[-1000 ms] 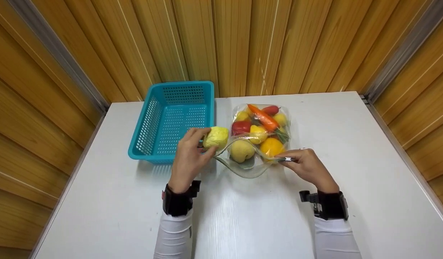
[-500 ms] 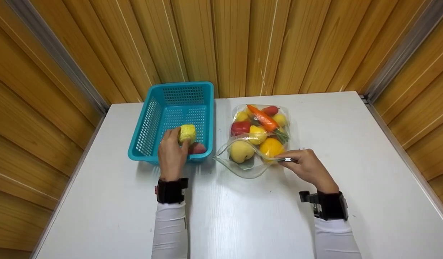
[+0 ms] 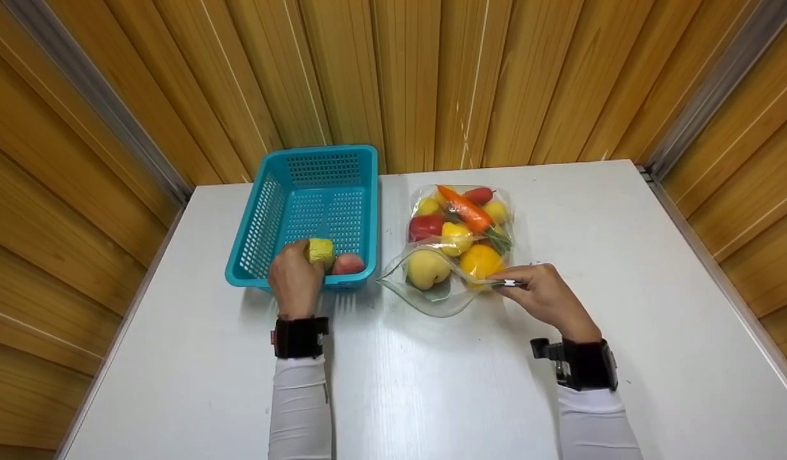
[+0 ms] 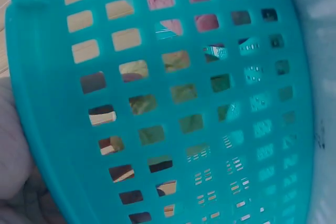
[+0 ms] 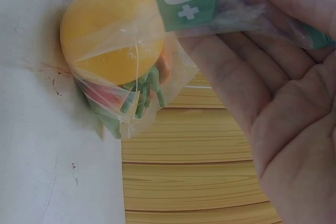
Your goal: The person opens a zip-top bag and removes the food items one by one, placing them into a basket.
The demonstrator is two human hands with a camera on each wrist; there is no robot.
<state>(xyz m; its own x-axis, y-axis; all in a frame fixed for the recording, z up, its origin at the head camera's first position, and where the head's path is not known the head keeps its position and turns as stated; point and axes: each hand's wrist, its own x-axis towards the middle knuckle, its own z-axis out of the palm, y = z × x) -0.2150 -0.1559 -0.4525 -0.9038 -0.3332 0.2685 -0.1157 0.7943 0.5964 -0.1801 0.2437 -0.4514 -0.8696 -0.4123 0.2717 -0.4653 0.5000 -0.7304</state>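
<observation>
My left hand [image 3: 296,280] reaches over the near wall of the teal basket [image 3: 237,255] and grips a crinkled yellow block [image 3: 320,251] inside it. A pinkish-red round fruit [image 3: 348,263] lies to the right of that block in the basket. In the left wrist view the basket wall [image 4: 52,103] hides most of the hand. My right hand [image 3: 539,292] pinches the right corner of a clear plastic bag [image 3: 441,306], whose mouth gapes toward me. Inside the bag are a carrot [image 3: 465,208], a yellow-green fruit [image 3: 428,269], an orange [image 5: 113,32], a red pepper [image 3: 425,227] and several others.
The basket and bag stand side by side on a white table [image 3: 425,396]. Wood-look panels [image 3: 412,83] rise behind the table and along both sides.
My left hand has carried the yellow block left from beside the bag's mouth, then down into the basket. The pinkish-red fruit has come into view there. My right hand stays put.
</observation>
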